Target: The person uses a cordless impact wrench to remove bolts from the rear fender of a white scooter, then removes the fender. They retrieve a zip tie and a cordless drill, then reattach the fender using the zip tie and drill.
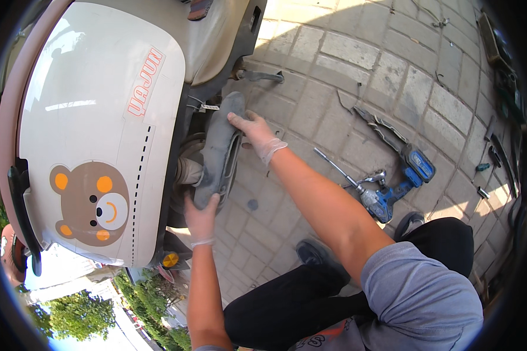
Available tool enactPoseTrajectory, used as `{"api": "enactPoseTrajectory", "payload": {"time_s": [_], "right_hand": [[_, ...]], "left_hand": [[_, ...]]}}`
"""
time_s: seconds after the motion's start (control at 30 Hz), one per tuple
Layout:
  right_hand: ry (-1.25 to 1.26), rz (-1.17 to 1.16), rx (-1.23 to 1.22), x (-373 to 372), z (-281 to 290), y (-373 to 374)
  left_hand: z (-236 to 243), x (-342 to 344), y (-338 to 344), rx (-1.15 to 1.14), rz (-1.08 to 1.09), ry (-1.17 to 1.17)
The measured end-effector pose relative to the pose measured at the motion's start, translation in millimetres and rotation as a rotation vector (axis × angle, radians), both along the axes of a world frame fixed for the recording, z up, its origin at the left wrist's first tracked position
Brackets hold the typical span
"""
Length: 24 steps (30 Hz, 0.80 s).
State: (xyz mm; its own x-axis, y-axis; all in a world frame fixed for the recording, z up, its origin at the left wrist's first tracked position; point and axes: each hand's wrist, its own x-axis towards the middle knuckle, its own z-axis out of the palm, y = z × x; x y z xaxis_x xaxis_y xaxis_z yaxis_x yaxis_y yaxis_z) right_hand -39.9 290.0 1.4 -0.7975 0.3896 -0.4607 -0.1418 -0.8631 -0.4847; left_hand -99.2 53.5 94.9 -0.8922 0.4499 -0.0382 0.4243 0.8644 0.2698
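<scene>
A dusty grey elongated part (219,153) lies along the underside of a white scooter (58,117) with a cartoon bear decal, near a cylindrical fitting (188,171). My left hand (200,216), in a thin clear glove, grips the part's lower end, thumb on its face and fingers partly hidden. My right hand (253,131), also gloved, holds the upper end with thumb and fingers. A small white tag (209,107) hangs beside the part's top.
A blue cordless impact driver (383,199) with a long socket extension lies on the brick paving (293,205) at right, near another tool (377,123) and small sockets (481,191). Dark items (506,169) line the right edge. My bent legs are below; trees show at lower left.
</scene>
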Motion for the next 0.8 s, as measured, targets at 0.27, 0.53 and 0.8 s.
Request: {"api": "enactPoseTrajectory", "payload": {"time_s": [0.27, 0.53, 0.8], "right_hand": [[0.073, -0.176, 0.210, -28, 15, -5], [-0.044, -0.165, 0.190, -25, 7, -8], [-0.238, -0.129, 0.422, -30, 3, -13]], "left_hand": [[-15, -8, -13, 0.031, 0.103, -0.125], [5, 3, 7, -0.017, 0.067, -0.069], [5, 4, 8, -0.012, 0.055, -0.067]]}}
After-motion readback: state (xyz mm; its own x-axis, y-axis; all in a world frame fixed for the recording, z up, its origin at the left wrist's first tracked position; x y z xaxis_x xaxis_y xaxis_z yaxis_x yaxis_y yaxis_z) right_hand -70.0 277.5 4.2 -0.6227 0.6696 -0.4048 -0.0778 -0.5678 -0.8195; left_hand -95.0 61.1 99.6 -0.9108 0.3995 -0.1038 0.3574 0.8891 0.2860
